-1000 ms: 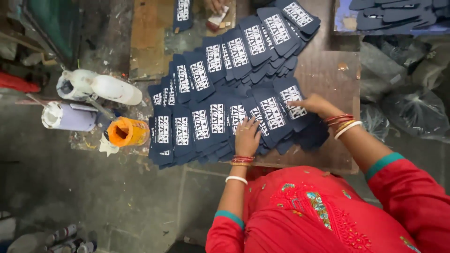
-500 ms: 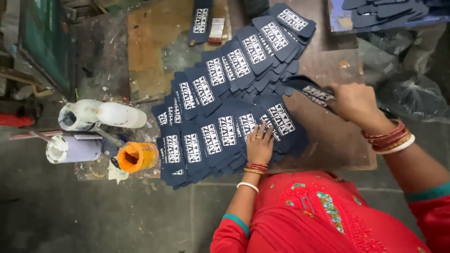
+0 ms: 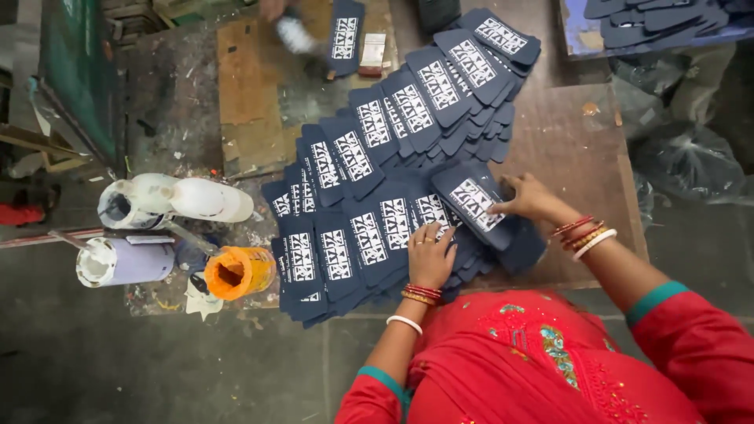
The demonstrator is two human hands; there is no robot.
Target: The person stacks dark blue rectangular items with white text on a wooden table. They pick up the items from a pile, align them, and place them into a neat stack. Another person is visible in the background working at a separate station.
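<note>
Left hand (image 3: 430, 255): flat and open, pressing on the front row of dark printed pieces (image 3: 369, 235).
Right hand (image 3: 528, 196): fingers pinch one printed piece (image 3: 475, 206) at 3 o'clock of the left hand.
Risk: a tug could slide the fanned row off the bench (image 3: 585, 149).
Risk: fresh white print might smear if rubbed.

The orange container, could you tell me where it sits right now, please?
In the head view the orange container lies on its side at lower left, beside the overlapped dark blue printed pieces and below the white bottle.
</note>
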